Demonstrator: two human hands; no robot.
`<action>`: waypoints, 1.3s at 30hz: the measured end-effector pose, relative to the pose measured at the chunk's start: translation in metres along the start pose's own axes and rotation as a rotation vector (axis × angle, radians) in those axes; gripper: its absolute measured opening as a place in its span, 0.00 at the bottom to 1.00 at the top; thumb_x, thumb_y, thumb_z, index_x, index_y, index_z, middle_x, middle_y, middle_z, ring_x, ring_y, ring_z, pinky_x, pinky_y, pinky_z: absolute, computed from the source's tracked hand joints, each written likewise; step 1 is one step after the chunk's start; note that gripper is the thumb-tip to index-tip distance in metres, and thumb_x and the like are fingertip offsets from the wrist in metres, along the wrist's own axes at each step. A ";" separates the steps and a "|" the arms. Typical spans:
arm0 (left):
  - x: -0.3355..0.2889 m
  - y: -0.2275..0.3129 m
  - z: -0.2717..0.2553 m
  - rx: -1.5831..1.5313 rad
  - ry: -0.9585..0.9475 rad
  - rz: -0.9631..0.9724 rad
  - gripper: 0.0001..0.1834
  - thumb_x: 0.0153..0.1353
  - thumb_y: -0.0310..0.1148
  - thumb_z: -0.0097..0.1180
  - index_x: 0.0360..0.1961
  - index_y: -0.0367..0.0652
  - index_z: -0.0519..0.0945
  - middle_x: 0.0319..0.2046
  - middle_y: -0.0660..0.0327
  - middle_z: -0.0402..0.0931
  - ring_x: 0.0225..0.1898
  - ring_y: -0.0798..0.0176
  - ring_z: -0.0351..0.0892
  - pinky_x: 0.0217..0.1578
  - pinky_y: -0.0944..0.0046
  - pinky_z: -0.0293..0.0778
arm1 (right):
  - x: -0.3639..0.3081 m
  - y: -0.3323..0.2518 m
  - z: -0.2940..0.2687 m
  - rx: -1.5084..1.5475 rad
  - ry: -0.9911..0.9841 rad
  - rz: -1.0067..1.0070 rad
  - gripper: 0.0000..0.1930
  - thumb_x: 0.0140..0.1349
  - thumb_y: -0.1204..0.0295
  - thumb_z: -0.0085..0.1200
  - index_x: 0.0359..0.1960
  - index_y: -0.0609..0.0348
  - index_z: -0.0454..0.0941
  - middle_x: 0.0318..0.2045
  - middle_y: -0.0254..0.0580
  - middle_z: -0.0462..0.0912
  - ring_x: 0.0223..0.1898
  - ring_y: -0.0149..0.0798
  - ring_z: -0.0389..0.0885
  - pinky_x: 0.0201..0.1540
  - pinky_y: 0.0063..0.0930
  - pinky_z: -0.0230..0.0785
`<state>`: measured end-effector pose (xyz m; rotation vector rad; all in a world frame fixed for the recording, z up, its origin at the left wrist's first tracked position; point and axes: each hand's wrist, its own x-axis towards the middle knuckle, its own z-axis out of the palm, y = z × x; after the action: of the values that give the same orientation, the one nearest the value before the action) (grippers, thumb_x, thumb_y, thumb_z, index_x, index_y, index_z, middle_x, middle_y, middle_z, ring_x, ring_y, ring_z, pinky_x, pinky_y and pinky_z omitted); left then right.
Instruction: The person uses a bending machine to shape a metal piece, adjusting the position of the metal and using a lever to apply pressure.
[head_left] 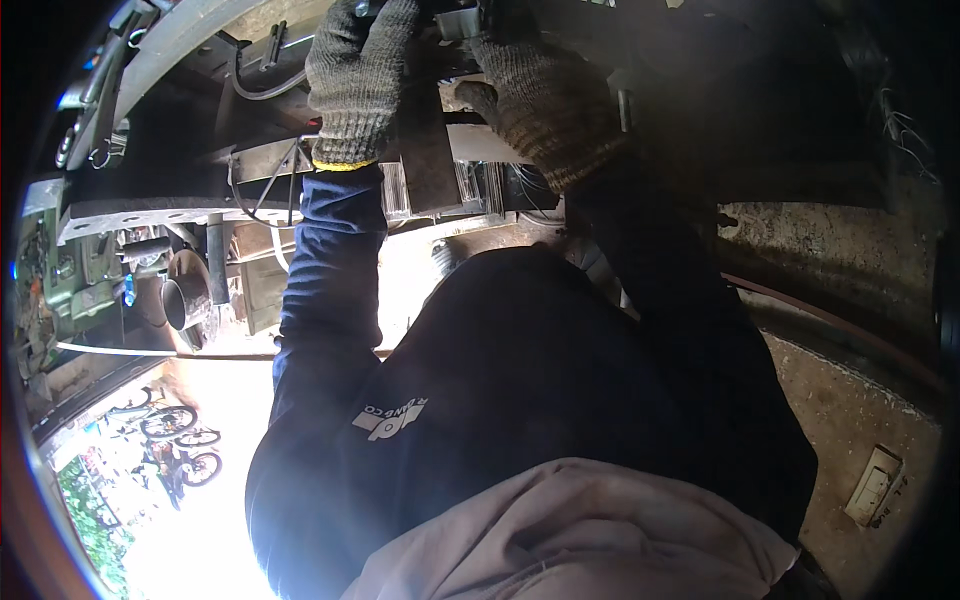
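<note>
Both my hands wear grey knitted work gloves and reach up to the top edge of the head view. My left hand has a yellow cuff edge; its fingers look curled, and the tips run out of the picture. My right hand is turned inward, fingers bent into shadow, with the thumb pointing left below them. Between the hands sits a small shiny metal block, close to the right fingers. What either hand grips is hidden. Beneath them a dark flat metal bar runs downward.
A holed metal beam and a short wide pipe lie at left. Several bicycles stand outside in bright light. A worn wall with a reddish pipe and a switch box is at right.
</note>
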<state>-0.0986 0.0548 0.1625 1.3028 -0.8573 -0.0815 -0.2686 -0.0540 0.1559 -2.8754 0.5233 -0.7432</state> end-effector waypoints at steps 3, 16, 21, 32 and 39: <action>-0.004 0.009 0.007 -0.051 0.031 0.037 0.05 0.72 0.28 0.59 0.46 0.40 0.83 0.34 0.67 0.83 0.34 0.75 0.78 0.35 0.70 0.75 | 0.006 0.003 0.000 -0.015 -0.077 0.038 0.24 0.67 0.51 0.60 0.57 0.54 0.81 0.44 0.48 0.87 0.49 0.51 0.86 0.52 0.50 0.78; -0.001 0.009 -0.007 -0.028 -0.080 -0.025 0.05 0.72 0.30 0.59 0.43 0.41 0.83 0.31 0.69 0.83 0.31 0.76 0.77 0.33 0.70 0.74 | -0.013 0.050 0.005 0.129 0.268 -0.037 0.18 0.68 0.57 0.59 0.53 0.52 0.84 0.45 0.46 0.88 0.47 0.51 0.87 0.52 0.47 0.78; -0.003 0.012 -0.002 -0.074 -0.033 -0.041 0.05 0.73 0.31 0.59 0.45 0.42 0.83 0.31 0.71 0.81 0.29 0.77 0.76 0.29 0.72 0.72 | -0.010 0.059 -0.004 0.137 0.321 0.000 0.18 0.68 0.58 0.59 0.54 0.53 0.84 0.46 0.46 0.88 0.47 0.49 0.86 0.53 0.45 0.78; 0.011 -0.031 -0.029 0.247 -0.023 0.116 0.15 0.66 0.37 0.68 0.49 0.40 0.87 0.42 0.60 0.88 0.42 0.67 0.86 0.47 0.65 0.79 | -0.009 0.059 -0.012 0.180 0.439 0.004 0.18 0.69 0.60 0.61 0.55 0.56 0.83 0.47 0.45 0.87 0.48 0.45 0.85 0.55 0.41 0.76; 0.010 -0.042 -0.041 0.230 -0.035 0.041 0.13 0.66 0.33 0.68 0.48 0.39 0.86 0.44 0.59 0.87 0.45 0.67 0.85 0.48 0.67 0.78 | -0.022 0.052 -0.031 0.406 0.302 0.201 0.21 0.69 0.62 0.64 0.59 0.58 0.82 0.54 0.44 0.84 0.53 0.40 0.81 0.59 0.38 0.72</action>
<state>-0.0502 0.0692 0.1306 1.5010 -0.9433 0.0274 -0.3171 -0.0954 0.1630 -2.3143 0.6022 -1.1095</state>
